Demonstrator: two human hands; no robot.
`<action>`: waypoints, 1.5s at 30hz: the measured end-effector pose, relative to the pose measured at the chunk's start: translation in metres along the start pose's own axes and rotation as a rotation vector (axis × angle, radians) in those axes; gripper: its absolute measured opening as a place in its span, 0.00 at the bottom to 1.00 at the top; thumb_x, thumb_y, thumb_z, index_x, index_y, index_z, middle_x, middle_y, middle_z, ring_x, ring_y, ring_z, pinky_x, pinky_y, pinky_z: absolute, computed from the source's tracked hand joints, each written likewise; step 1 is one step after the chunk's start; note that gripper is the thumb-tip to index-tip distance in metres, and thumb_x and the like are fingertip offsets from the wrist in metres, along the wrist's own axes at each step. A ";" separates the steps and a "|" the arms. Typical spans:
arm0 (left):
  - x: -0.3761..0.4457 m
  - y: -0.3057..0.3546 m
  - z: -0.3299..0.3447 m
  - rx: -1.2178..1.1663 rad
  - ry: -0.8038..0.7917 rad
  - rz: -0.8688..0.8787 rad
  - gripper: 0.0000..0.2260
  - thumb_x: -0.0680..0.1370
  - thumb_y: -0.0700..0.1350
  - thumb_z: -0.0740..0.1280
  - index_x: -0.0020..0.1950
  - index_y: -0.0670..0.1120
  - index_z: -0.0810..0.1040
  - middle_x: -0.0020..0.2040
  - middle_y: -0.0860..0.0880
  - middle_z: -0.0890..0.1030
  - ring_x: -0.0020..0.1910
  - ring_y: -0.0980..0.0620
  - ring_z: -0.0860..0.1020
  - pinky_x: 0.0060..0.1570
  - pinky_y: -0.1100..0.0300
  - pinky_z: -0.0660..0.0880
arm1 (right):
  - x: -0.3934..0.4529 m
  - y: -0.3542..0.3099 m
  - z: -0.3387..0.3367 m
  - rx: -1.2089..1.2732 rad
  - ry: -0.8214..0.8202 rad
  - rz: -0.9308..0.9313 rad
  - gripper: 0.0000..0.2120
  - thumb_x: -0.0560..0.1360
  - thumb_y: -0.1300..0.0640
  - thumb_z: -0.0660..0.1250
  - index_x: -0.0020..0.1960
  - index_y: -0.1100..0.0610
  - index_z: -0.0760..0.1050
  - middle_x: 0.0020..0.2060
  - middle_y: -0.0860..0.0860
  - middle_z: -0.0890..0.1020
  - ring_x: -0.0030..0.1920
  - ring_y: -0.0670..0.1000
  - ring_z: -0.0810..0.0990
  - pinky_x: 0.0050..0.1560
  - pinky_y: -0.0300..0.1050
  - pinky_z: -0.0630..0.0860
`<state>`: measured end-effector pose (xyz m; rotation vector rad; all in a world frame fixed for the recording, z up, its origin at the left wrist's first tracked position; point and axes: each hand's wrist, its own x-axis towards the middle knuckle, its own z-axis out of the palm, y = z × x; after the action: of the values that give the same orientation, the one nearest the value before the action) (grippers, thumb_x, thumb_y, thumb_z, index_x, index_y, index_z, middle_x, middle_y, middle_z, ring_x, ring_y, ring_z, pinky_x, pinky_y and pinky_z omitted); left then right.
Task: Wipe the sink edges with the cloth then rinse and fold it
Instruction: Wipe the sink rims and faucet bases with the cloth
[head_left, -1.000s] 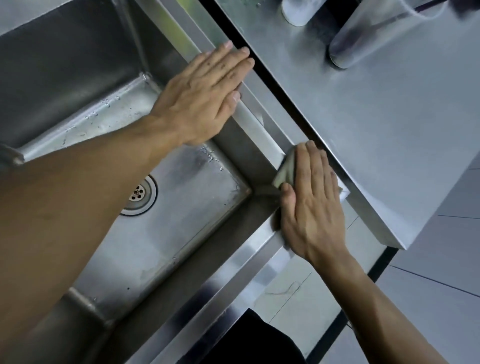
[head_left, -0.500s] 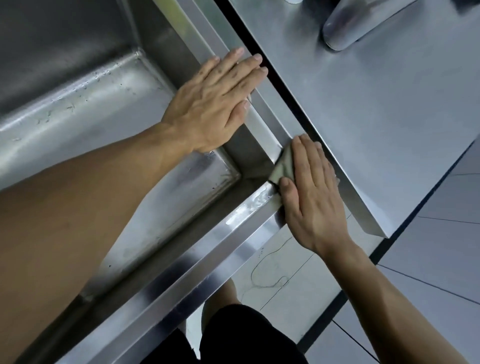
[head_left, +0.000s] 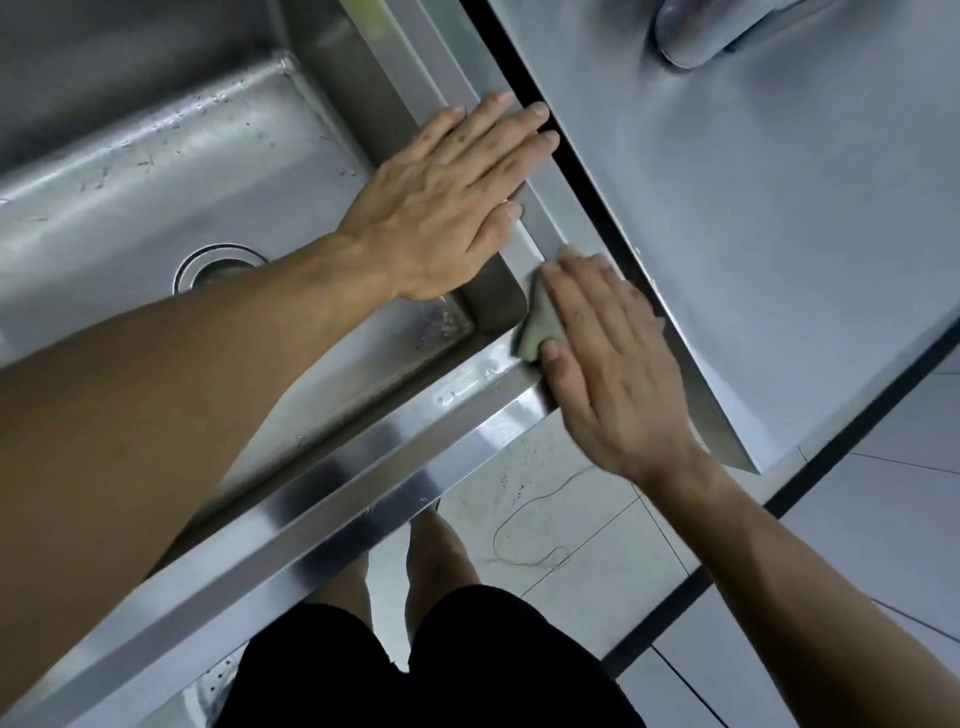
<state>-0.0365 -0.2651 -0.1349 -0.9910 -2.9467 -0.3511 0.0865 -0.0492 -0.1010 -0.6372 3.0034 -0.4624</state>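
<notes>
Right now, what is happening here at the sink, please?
A person is wiping the steel sink rim. The right hand presses a small greenish cloth flat onto the rim at the sink's near right corner, beside the steel counter. The left hand rests flat on the right rim a little farther along, fingers straight. Rinsing and folding are not yet done.

Both forearms (head_left: 171, 395) are bare, without sleeves; no ring or watch shows. The person wears black shorts (head_left: 426, 660); the legs (head_left: 441, 561) are bare.
</notes>
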 end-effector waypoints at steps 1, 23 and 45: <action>0.000 -0.001 -0.001 0.005 -0.007 0.007 0.27 0.86 0.53 0.45 0.85 0.47 0.49 0.85 0.48 0.49 0.84 0.47 0.47 0.82 0.46 0.48 | 0.003 0.004 -0.001 -0.004 0.028 0.026 0.26 0.86 0.53 0.56 0.80 0.63 0.61 0.80 0.58 0.64 0.82 0.57 0.59 0.79 0.61 0.60; -0.004 0.002 -0.011 0.010 -0.109 0.007 0.28 0.86 0.54 0.42 0.85 0.46 0.45 0.85 0.46 0.45 0.84 0.46 0.44 0.82 0.47 0.46 | -0.018 -0.067 0.020 0.002 -0.001 0.137 0.27 0.84 0.50 0.54 0.80 0.60 0.63 0.79 0.57 0.66 0.81 0.58 0.60 0.80 0.58 0.57; -0.228 -0.055 -0.063 -0.583 0.268 -1.204 0.15 0.81 0.52 0.58 0.60 0.56 0.82 0.51 0.56 0.87 0.51 0.53 0.84 0.57 0.52 0.79 | 0.150 -0.193 0.053 -0.142 -0.244 -0.448 0.24 0.82 0.39 0.54 0.48 0.57 0.78 0.38 0.58 0.85 0.38 0.63 0.83 0.42 0.52 0.70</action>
<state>0.1090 -0.4566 -0.1040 0.9282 -2.7992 -1.2263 0.0301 -0.2923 -0.0905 -1.2848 2.6695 -0.1646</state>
